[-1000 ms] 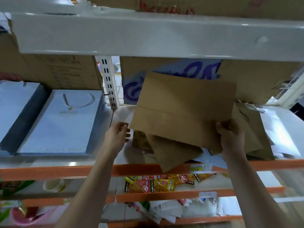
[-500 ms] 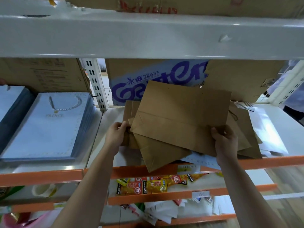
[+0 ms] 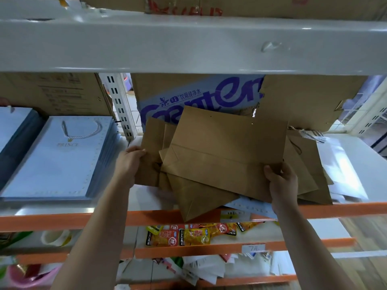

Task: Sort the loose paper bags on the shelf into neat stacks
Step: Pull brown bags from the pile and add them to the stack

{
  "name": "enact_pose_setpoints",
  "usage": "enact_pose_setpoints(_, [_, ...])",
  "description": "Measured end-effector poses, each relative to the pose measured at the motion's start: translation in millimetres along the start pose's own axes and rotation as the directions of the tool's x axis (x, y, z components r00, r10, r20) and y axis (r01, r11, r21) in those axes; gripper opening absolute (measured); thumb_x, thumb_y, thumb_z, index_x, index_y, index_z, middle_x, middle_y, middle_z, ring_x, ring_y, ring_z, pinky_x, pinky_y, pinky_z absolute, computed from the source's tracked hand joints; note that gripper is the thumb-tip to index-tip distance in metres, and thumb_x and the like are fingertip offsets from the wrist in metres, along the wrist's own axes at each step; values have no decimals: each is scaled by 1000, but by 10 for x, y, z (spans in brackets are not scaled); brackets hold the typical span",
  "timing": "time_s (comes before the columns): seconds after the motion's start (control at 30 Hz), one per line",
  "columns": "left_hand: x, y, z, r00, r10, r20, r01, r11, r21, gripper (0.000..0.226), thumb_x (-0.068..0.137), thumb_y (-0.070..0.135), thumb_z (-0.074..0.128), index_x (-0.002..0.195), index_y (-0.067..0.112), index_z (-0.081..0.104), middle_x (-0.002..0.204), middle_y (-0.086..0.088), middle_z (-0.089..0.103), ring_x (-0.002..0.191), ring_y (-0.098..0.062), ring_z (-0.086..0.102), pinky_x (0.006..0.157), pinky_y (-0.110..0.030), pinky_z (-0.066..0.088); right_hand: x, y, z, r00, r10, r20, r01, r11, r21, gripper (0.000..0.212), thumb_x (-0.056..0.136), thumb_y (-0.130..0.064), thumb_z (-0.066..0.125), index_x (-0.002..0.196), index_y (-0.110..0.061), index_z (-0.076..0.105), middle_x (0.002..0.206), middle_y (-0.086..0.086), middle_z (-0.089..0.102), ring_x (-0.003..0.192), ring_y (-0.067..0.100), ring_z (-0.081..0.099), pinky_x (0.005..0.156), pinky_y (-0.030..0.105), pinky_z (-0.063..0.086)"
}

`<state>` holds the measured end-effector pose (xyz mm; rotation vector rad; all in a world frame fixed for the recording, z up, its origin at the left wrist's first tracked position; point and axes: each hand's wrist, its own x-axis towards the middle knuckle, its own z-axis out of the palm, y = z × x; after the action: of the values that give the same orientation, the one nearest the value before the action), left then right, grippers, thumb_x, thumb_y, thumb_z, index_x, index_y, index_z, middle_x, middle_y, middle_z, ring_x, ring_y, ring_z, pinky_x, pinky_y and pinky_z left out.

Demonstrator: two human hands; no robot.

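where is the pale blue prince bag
In the head view the pale blue PRINCE bag lies flat at the left of the shelf, just left of the left hand and the loose brown bags.

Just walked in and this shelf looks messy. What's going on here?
A person is sorting loose bags on the shelf. The right hand grips the near right corner of the top large brown paper bag, and the left hand holds the left edge of the smaller brown bags under it. They lie askew.
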<state>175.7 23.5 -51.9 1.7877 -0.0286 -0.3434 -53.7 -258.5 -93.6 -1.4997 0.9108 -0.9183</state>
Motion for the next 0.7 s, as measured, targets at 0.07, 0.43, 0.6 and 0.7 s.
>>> enact_pose_setpoints(0.07, [10,24,-132,997,19,-80,-16,999,36,19,94,26,55,111,21,62,109,-8,59,103,-30,55,89,-48,47,3,-4,-2,1000,-1,2,1,1000,-8,8,87,-16,64,80,-17,61,79,0,63,74,18,54,62,29,39])
enact_pose_setpoints(0.43, [-134,-70,-541,933,252,-257,-154,925,347,13,93,20,56,107,22,58,108,-10,63,92,-31,59,81,-44,52,-38,-182,177,990,-52,134,53,999,-7,3,88,-19,63,86,-18,61,84,-4,64,79,14,58,65,29,41])
enact_pose_setpoints(0.6, [-307,-180,-844,842,338,-419,-172,906,386,15,96,22,52,111,25,56,98,-1,61,81,-23,59,66,-36,48,-104,-193,325,982,-32,188,28,999,25,6,88,-22,63,85,-27,61,85,-14,64,77,-1,58,66,27,40])
enact_pose_setpoints(0.7, [-448,-289,-1047,782,356,-511,-171,911,374,17,97,20,51,113,22,56,95,-2,61,69,-16,54,56,-25,38,-160,-187,414,974,-7,225,-3,999,42,6,89,-21,63,87,-27,63,83,-18,67,71,-11,58,65,25,41])
